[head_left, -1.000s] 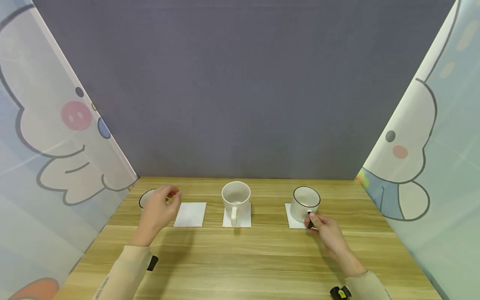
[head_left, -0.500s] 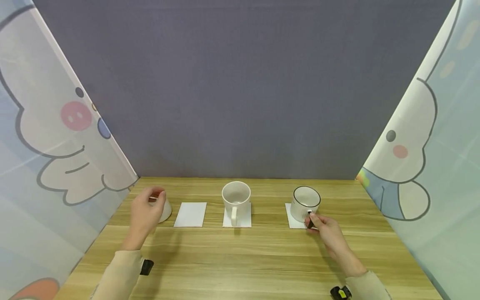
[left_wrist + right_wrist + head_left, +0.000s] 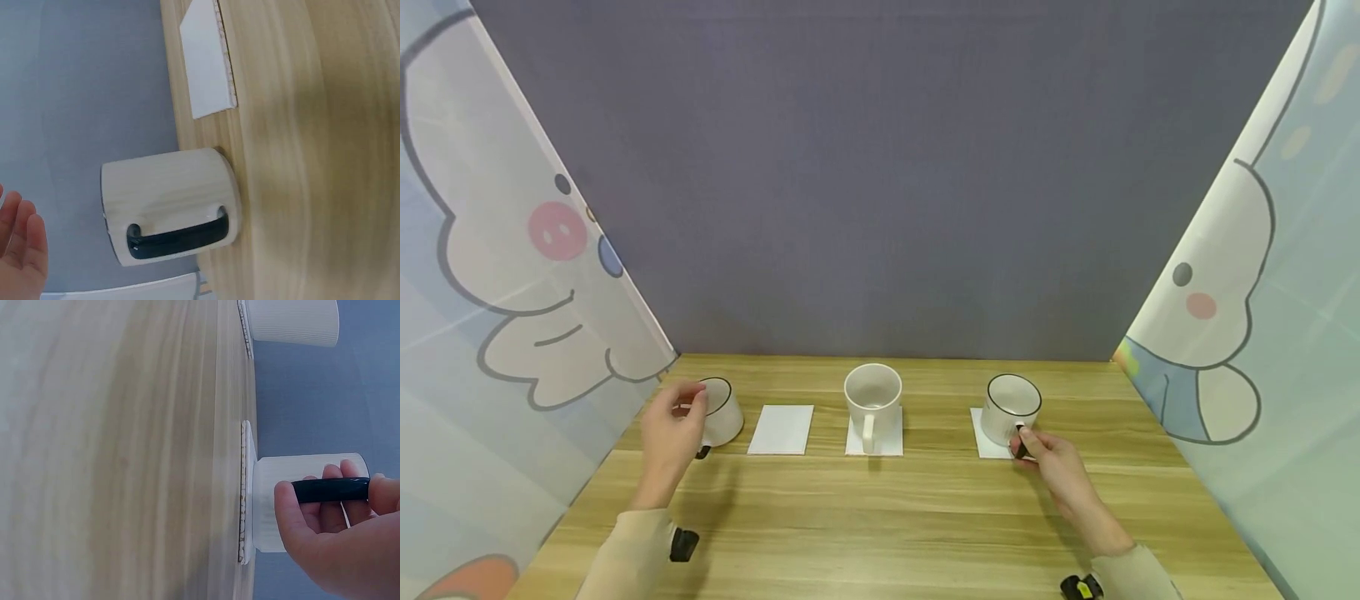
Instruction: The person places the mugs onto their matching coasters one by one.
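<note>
On the right, a white mug (image 3: 1002,421) with a dark rim sits on a white square coaster (image 3: 983,442). My right hand (image 3: 1063,475) holds its black handle (image 3: 331,489), fingers curled round it. At the left, another white mug (image 3: 724,421) with a dark rim and black handle (image 3: 181,239) stands on the bare wood. My left hand (image 3: 670,437) hovers beside and above this mug, apart from it in the left wrist view, with its fingers loosely bent and holding nothing. Just right of that mug lies a bare white coaster (image 3: 781,430).
A plain white mug (image 3: 883,410) with a white handle stands on a middle coaster (image 3: 891,443). The wooden table (image 3: 880,525) reaches back to a grey wall (image 3: 887,183). Cartoon-printed panels (image 3: 1300,350) flank both sides.
My left hand has moved leftward from over the left mug to its left side, uncovering more of its rim and handle. My right hand keeps its grip and has barely moved.
</note>
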### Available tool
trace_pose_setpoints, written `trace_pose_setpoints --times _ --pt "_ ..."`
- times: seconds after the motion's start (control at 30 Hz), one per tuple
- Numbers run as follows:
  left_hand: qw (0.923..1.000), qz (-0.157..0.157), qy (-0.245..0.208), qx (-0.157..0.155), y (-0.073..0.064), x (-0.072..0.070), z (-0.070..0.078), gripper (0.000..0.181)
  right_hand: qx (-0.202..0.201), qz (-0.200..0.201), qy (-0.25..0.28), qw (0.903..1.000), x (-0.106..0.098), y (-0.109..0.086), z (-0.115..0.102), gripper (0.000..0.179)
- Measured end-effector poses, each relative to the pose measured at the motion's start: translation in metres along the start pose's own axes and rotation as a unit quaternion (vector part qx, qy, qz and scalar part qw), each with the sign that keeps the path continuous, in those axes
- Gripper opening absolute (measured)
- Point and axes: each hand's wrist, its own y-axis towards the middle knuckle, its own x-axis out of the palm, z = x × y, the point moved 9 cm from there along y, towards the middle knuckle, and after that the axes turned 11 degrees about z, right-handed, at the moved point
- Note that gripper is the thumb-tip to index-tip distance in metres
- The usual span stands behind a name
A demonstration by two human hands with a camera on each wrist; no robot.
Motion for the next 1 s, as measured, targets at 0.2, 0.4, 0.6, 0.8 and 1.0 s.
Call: trace_pose_setpoints --times 0.2,0.4,0.6,0.8,1.0 --pt "0.9985 -0.009 0.017 -0.051 -0.001 -0.010 -0.024 0.019 -0.001 0.000 0.001 1.0000 0.000 0.000 0.000 0.037" --pt "0.9942 -0.010 0.036 -0.101 -0.004 -0.019 -0.044 0.024 0.002 0.000 -0.001 1.0000 -0.001 0.000 0.001 0.037" --pt "0.9810 -0.048 0.048 -0.181 -0.013 -0.018 -0.069 0.032 0.003 -0.001 -0.001 1.0000 -0.001 0.000 0.002 0.037" --pt "0.9633 -0.096 0.033 -0.249 -0.026 -0.012 -0.088 0.041 0.006 -0.001 0.006 1.0000 -0.001 -0.001 0.003 0.037" --pt "0.9477 -0.094 -0.018 -0.305 -0.034 -0.010 -0.102 0.037 0.005 -0.002 0.002 1.0000 0.000 0.000 0.001 0.037"
